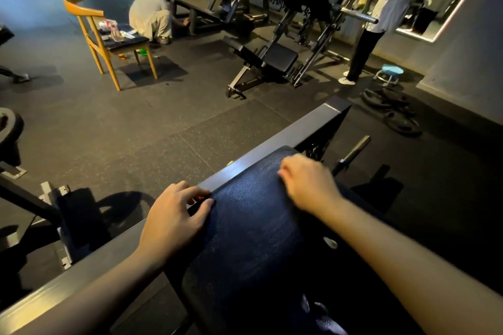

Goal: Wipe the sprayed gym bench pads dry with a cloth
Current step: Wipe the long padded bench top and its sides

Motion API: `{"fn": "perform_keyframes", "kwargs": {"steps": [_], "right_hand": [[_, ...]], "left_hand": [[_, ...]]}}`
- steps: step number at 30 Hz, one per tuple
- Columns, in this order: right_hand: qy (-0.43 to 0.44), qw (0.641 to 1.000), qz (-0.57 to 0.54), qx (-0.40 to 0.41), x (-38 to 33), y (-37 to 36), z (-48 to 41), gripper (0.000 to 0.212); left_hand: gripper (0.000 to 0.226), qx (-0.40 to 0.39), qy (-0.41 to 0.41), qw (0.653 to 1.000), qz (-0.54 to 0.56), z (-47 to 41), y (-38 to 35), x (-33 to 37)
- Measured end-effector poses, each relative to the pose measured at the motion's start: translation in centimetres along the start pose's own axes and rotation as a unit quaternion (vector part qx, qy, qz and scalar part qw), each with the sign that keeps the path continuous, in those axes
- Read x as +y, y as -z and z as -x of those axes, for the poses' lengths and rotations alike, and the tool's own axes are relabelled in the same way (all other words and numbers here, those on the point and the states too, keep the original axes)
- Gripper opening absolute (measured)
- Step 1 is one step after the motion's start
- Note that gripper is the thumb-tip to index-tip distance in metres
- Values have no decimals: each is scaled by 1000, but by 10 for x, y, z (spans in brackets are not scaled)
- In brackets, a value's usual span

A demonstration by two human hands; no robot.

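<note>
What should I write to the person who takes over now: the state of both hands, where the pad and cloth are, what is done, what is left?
Left hand: open, fingers lying flat at the left edge of the dark blue pad, where it meets the grey metal beam.
Right hand: on the far end of the pad, fingers curled and blurred; I cannot tell if it holds anything.
Cloth: none visible.
Done: unclear; the pad's wetness cannot be judged.
Left: probably get the cloth and wipe the pad.
</note>
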State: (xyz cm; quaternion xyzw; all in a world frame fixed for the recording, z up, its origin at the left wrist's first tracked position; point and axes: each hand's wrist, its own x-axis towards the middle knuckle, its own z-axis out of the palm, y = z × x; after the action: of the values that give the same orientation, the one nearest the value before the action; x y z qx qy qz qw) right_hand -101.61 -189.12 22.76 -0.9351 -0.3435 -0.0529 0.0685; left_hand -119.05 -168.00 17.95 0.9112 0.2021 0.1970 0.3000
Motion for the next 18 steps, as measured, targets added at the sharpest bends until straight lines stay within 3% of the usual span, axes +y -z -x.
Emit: {"fn": "perform_keyframes", "kwargs": {"steps": [3, 6, 8, 10, 12, 13, 16, 18], "right_hand": [[-118, 992, 32, 20, 39, -6, -50, 25], [-106, 994, -11, 27, 9, -15, -70, 21], [-49, 998, -41, 5, -26, -14, -54, 18], [65, 994, -72, -43, -54, -2, -7, 20], [168, 977, -108, -79, -55, 7, 45, 24], [178, 975, -106, -75, -38, 9, 57, 25], [9, 999, -27, -15, 31, 16, 30, 21], [-87, 996, 25, -7, 49, 13, -5, 21]], "left_hand": [[7, 7, -5, 1000, 2, 0, 0, 0], [5, 7, -8, 1000, 3, -2, -1, 0], [4, -2, -6, 1000, -1, -1, -1, -2], [4, -3, -5, 1000, 2, 0, 1, -2], [4, -5, -5, 1000, 5, 0, 2, -1], [4, -3, -3, 1000, 6, -1, 1, 0], [3, 1, -4, 1000, 1, -1, 0, 2], [2, 2, -7, 1000, -1, -1, 0, 3]]}}
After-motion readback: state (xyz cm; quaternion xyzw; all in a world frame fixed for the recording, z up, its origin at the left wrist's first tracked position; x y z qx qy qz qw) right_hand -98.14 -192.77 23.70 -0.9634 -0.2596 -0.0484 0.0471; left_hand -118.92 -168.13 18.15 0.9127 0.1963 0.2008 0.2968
